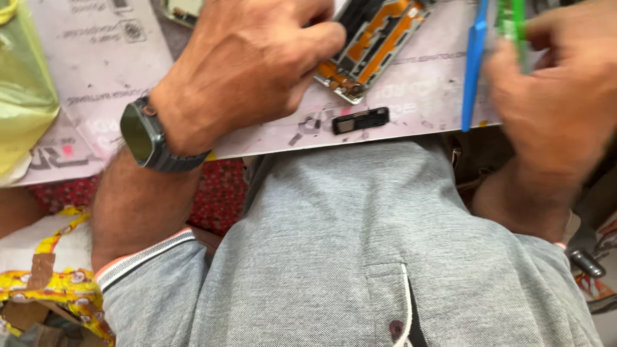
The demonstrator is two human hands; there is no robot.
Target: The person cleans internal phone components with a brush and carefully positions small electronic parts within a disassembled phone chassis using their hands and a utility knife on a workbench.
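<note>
With the left hand (257,58) pressing its curled fingers on the opened phone chassis with orange flex cables (373,38) on the pale surface (411,96), the blurred right hand (553,103), pinching a green tool (512,26) beside the blue plastic pry stick (474,64), should probably work gently and steadily.

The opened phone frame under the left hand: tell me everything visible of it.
The opened phone frame lies flat and slanted on the pale work mat, its top cut off by the picture's edge. It looks like a dark metal chassis carrying orange flex ribbons and small metallic parts at its lower corner. The left hand rests on its left side, covering part of it. A small black part lies apart, just below.
</note>
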